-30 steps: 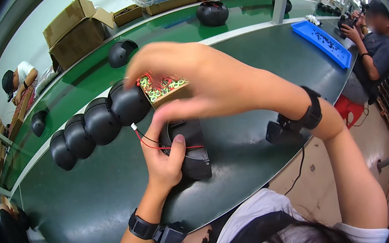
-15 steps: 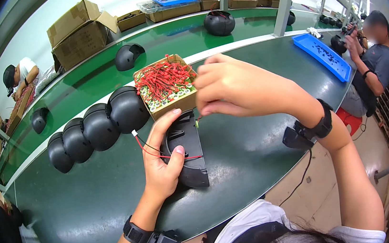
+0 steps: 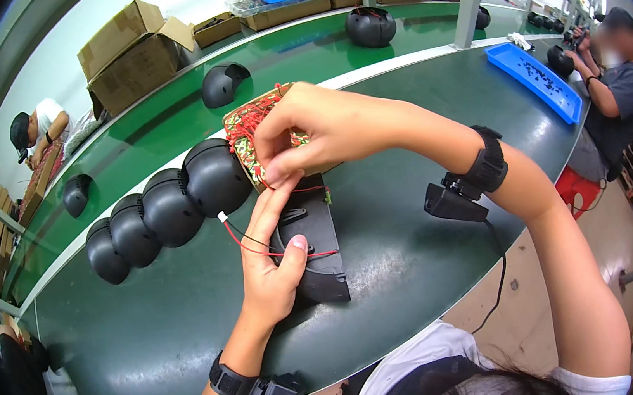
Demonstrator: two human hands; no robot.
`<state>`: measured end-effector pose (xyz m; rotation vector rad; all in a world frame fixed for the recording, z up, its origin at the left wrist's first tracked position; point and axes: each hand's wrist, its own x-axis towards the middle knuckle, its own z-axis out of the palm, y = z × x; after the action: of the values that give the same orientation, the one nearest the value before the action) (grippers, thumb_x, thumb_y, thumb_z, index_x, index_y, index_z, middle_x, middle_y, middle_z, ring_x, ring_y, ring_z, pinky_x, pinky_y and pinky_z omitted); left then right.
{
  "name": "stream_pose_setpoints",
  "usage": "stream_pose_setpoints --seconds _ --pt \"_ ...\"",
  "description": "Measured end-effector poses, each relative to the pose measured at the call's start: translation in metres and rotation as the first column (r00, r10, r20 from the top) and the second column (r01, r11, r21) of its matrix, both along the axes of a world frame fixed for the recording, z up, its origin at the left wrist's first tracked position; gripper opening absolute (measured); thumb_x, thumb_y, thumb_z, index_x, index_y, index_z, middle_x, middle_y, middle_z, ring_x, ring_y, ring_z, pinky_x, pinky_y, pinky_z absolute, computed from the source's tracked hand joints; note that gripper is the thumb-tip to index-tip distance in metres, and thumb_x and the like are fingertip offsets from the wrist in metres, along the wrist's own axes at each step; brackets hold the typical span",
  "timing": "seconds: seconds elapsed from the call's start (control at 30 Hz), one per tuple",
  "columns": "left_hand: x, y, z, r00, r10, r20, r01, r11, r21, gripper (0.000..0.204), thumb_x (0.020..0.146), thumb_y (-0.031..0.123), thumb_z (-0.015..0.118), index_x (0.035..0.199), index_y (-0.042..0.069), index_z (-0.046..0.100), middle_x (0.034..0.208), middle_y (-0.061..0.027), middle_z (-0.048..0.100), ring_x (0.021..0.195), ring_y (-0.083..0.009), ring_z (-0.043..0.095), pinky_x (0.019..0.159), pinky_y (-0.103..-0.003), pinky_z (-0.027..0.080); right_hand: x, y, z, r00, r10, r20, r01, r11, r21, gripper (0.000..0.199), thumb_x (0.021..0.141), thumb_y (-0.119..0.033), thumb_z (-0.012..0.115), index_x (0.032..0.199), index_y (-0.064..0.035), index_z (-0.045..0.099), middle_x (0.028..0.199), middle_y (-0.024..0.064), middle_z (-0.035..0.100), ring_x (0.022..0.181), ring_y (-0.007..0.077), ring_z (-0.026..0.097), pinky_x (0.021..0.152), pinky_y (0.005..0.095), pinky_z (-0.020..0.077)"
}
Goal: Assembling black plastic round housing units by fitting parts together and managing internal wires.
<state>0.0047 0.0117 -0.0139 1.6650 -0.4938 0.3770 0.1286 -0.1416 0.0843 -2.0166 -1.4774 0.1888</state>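
My left hand (image 3: 268,269) grips a curved black plastic shell (image 3: 320,232) above the green bench, its thumb pressing a red wire across the shell's inside. From there a red and black cable (image 3: 235,234) runs out to a white connector (image 3: 223,217) left of the hand. Over the shell's far end, my right hand (image 3: 316,123) has thumb and forefinger pinched on a thin red wire (image 3: 308,190), close to my left fingertips. That wire crosses the shell's upper part toward a small green piece (image 3: 328,195) at its right edge.
Behind my right hand stands a cardboard box (image 3: 257,96) of red-wired parts. Several black domed shells (image 3: 169,206) line up to its left. A green conveyor belt (image 3: 292,48) runs beyond. At right, a blue tray (image 3: 534,83) holds small black pieces; a co-worker (image 3: 619,77) sits beside it.
My right hand has moved left, from the shell's right side to above my left fingertips, drawing the red wire across the shell. My left hand keeps its grip. The view has shifted slightly.
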Motion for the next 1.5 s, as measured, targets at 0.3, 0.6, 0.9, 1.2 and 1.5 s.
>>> stream_pose_setpoints --seconds 0.3,0.6,0.9,1.2,1.5 --pt "0.004 -0.003 0.002 0.997 -0.078 0.019 0.078 0.997 -0.010 0.061 0.078 0.013 0.051 0.137 -0.001 0.041 0.136 -0.0163 0.047 0.129 -0.0274 0.041 0.111 -0.038 0.025 -0.015 -0.034 -0.031 0.986 -0.093 -0.139 0.122 0.968 0.221 0.032 0.075 -0.010 0.070 0.103 -0.0015 0.056 0.076 0.0016 0.060 0.064 0.0083 0.053 0.055 0.0233 0.0411" --pt "0.005 -0.008 0.003 0.999 -0.046 0.026 0.048 0.994 -0.096 0.066 0.078 0.015 0.050 0.140 0.002 0.031 0.133 -0.0184 0.047 0.128 -0.0280 0.042 0.111 -0.040 0.026 -0.031 -0.049 -0.051 0.991 -0.128 -0.024 0.127 0.905 0.407 0.006 0.084 -0.004 0.063 0.089 0.0001 0.063 0.086 0.0105 0.063 0.081 0.0221 0.064 0.069 0.0346 0.0499" --pt "0.007 -0.006 -0.002 1.000 -0.031 -0.001 0.030 0.972 -0.234 0.061 0.079 0.019 0.051 0.135 0.003 0.035 0.133 -0.0188 0.049 0.125 -0.0269 0.045 0.108 -0.038 0.030 -0.046 -0.064 -0.055 0.977 -0.214 0.014 0.198 0.926 0.321 0.006 0.084 -0.003 0.061 0.086 0.0024 0.061 0.085 0.0139 0.065 0.080 0.0274 0.065 0.073 0.0352 0.0510" --pt "0.009 -0.004 -0.003 0.997 -0.059 0.042 0.066 0.979 -0.191 0.055 0.079 0.020 0.052 0.130 0.002 0.044 0.132 -0.0189 0.050 0.125 -0.0270 0.045 0.108 -0.038 0.029 -0.044 -0.056 -0.058 0.980 -0.139 -0.145 0.192 0.858 0.477 0.008 0.086 0.002 0.057 0.079 0.0031 0.056 0.086 0.0095 0.066 0.082 0.0181 0.063 0.075 0.0298 0.0493" --pt "0.004 0.003 -0.002 0.999 -0.030 -0.044 0.028 0.998 -0.050 0.032 0.079 0.018 0.053 0.106 0.002 0.062 0.136 -0.0166 0.047 0.129 -0.0275 0.042 0.110 -0.042 0.026 -0.033 -0.027 -0.043 0.993 0.027 0.113 -0.078 0.874 0.480 0.010 0.078 -0.006 0.068 0.084 0.0005 0.066 0.087 0.0099 0.061 0.080 0.0249 0.062 0.071 0.0344 0.0488"
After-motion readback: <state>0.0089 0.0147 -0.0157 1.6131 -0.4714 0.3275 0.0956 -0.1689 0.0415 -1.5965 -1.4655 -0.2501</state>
